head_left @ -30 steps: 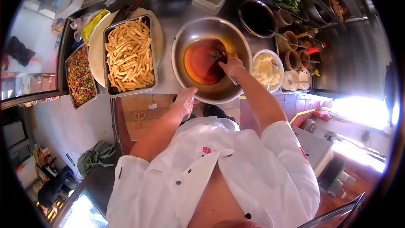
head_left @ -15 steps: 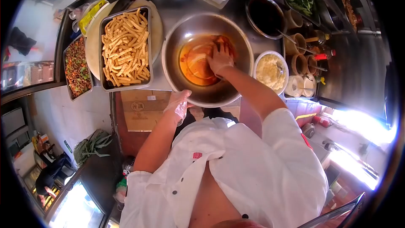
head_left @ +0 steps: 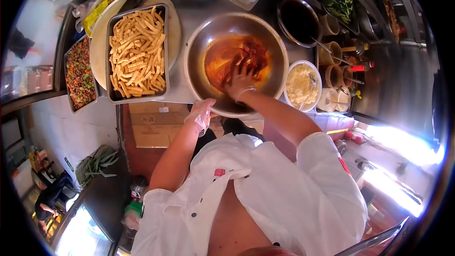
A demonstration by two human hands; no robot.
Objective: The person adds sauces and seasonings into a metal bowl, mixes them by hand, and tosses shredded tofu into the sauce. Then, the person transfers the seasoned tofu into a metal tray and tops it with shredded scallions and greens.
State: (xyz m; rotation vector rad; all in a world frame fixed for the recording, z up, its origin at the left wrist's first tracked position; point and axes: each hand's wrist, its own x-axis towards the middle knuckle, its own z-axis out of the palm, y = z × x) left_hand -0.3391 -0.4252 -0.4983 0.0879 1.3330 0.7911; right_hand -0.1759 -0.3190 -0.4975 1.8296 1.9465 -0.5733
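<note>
A large steel mixing bowl (head_left: 196,42) sits at the counter's front edge. Reddish-brown sauce or paste (head_left: 256,53) coats its bottom, thickest on the far right side. My left hand (head_left: 203,113), in a clear plastic glove, grips the near-left rim. Inside the bowl, my gloved right hand (head_left: 241,84) presses into the sauce with fingers spread; the fingertips are partly covered by it. Right of the bowl stands a white tub of pale minced food (head_left: 302,84). To the left, pale yellow fried-looking strips (head_left: 137,52) fill a metal tray.
A tray of mixed diced food (head_left: 81,73) is at the far left. Behind right stands a bowl of dark liquid (head_left: 297,19) with a ladle. Several seasoning pots (head_left: 335,75) line the right side. A cardboard box (head_left: 154,130) lies below the counter.
My right hand has moved left and toward me within the bowl, leaving a thick red heap and smears visible beyond the fingers. My left hand stays on the rim. The view has shifted slightly.
</note>
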